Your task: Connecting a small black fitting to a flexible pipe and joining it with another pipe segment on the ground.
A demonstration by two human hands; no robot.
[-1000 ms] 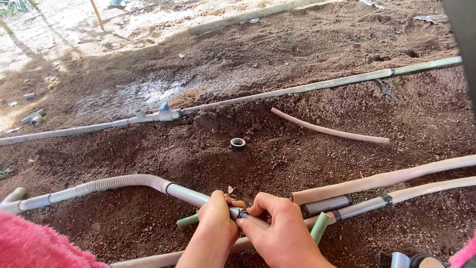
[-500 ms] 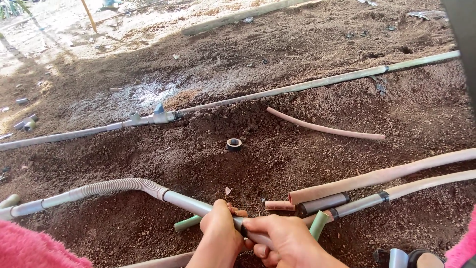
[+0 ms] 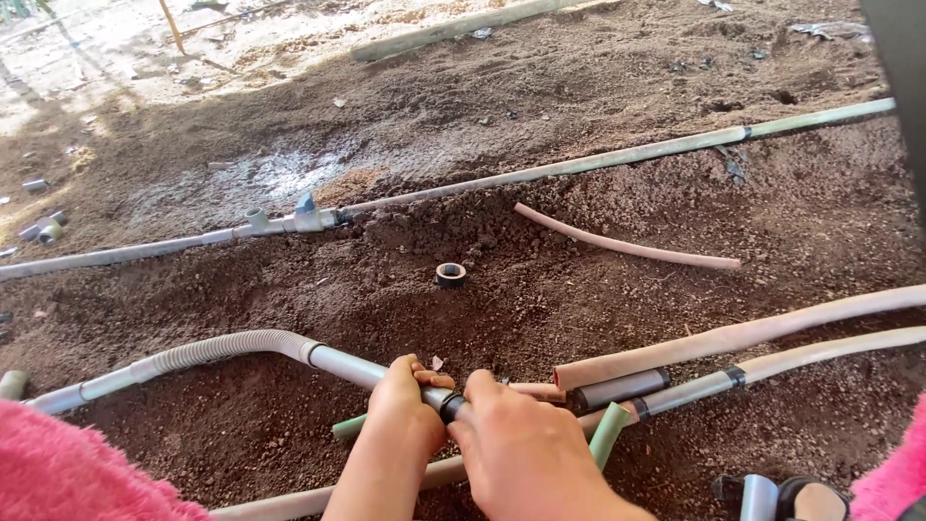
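Observation:
My left hand (image 3: 403,410) grips the grey pipe (image 3: 338,363) that runs from a ribbed flexible hose (image 3: 217,349) at the left. My right hand (image 3: 521,446) closes over the pipe's end, right beside the left, where a black ring fitting (image 3: 451,405) shows between the two hands. A pinkish pipe (image 3: 733,336) and a grey pipe with black collars (image 3: 694,388) lie just to the right of my hands. A short green tube (image 3: 608,434) sticks out beside my right hand.
Loose brown soil covers the ground. A long grey pipe with a tee and blue valve (image 3: 307,214) crosses the middle. A small black ring (image 3: 450,274) and a loose pink tube (image 3: 627,247) lie beyond my hands. Pink fabric (image 3: 68,473) is at the bottom left.
Both hands have stayed on the pipe joint, shifting a little along it. The view has tilted slightly; the pipes on the ground have not moved.

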